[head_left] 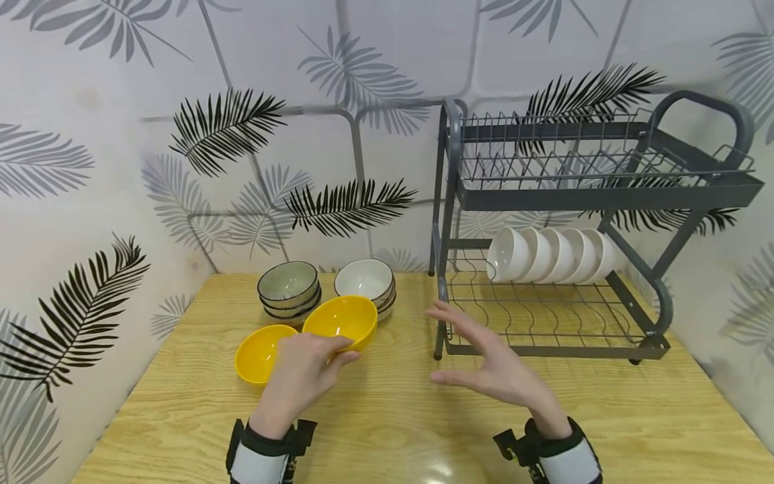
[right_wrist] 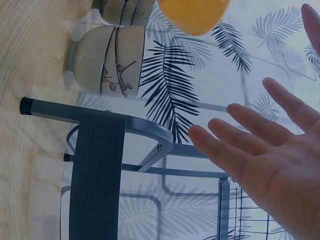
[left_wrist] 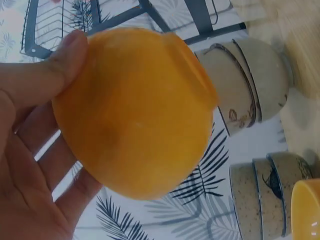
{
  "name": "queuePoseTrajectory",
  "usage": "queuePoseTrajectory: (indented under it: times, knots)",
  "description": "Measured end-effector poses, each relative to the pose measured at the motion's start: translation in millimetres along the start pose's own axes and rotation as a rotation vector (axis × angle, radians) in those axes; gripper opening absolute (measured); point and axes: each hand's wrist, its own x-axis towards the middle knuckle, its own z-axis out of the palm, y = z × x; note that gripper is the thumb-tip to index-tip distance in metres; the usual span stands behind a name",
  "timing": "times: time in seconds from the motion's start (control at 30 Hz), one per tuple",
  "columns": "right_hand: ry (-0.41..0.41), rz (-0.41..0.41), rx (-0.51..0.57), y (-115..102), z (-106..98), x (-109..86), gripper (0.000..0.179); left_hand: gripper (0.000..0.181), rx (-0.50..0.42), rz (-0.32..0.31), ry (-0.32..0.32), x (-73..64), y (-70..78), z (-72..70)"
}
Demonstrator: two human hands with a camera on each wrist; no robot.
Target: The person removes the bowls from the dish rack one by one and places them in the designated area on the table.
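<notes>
Directions are read from the head view, with the held bowl at the clock's centre and 12 o'clock toward the wall.

Left hand: thumb and fingers bent about the edge of a yellow bowl, which is gripped at its 6 o'clock side. The bowl is tilted and clear of the table, as the left wrist view confirms.

Right hand: at 3 o'clock, well apart from the bowl. Fingers extended, thumb spread away from them, nothing in its hold.

A second yellow bowl rests on the table at 8 o'clock, partly covered by the left hand. A stack of greyish bowls with dark rims stands at 10 o'clock, and a stack of white-lined bowls at 1 o'clock, partly behind the held bowl.

A dark two-tier rack stands between 2 and 3 o'clock; on its lower tier, a row of white bowls sits on edge. Each wrist wears a strap.
</notes>
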Motion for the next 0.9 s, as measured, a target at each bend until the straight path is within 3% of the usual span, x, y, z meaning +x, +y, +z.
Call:
queuePoseTrajectory:
  times: [0.13, 0.4, 0.7, 0.9]
  knots:
    - [0.003, -0.033, 0.019, 1.9, -1.1, 0.4, 0.075, 0.014, 0.049, -0.080, 0.047, -3.1, -6.4, -3.0]
    - [0.008, -0.038, 0.032, 2.7, -3.5, 0.2, 0.070, 0.015, 0.140, -0.324, 0.069, -7.6, -13.8, -10.7]
    - [0.007, -0.035, 0.043, 3.1, -5.9, 0.3, 0.068, 0.007, 0.153, -0.543, -0.051, -12.8, -27.2, -13.1]
    - [0.006, -0.026, 0.045, 3.5, -5.7, -0.5, 0.067, 0.026, 0.128, -0.628, -0.130, -18.7, -38.2, -4.6]
